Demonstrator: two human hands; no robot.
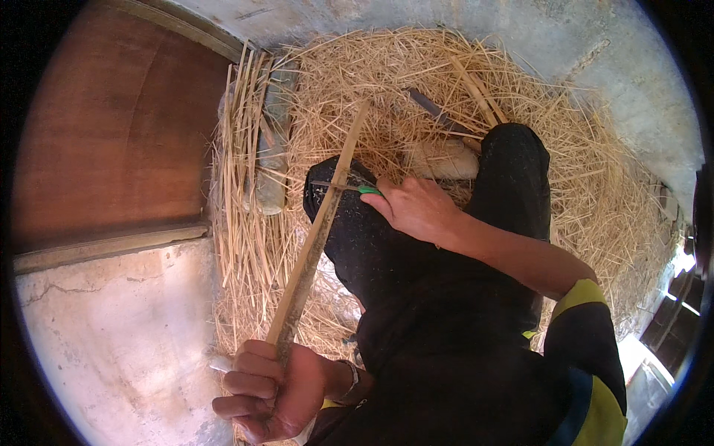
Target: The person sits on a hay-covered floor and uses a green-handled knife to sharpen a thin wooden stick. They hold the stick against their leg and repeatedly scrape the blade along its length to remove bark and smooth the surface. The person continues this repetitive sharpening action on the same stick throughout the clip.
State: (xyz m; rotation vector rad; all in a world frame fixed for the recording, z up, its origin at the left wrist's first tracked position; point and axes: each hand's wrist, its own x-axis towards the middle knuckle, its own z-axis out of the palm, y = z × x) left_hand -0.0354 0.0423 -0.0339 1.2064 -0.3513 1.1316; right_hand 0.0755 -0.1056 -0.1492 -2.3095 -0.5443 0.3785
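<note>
A long, flat bamboo strip (316, 241) slants up and away over my left knee. Its near end is wrapped in the closed fingers of my left hand (271, 386), low at the left. My right hand (420, 209) grips a small knife by its green handle (369, 190). The thin blade (325, 183) lies crosswise against the strip, beside my knee in dark trousers. Part of the handle is hidden inside my right fist. Pale shavings or dust speckle the trousers.
Straw-like shavings (357, 67) cover the floor around my legs. A larger dark blade (431, 104) lies on them beyond my knees, near a pale rounded block (442, 160). Thin bamboo strips (238, 149) are bunched at the left, beside a brown wooden panel (126, 126). Walls (625, 89) stand close by.
</note>
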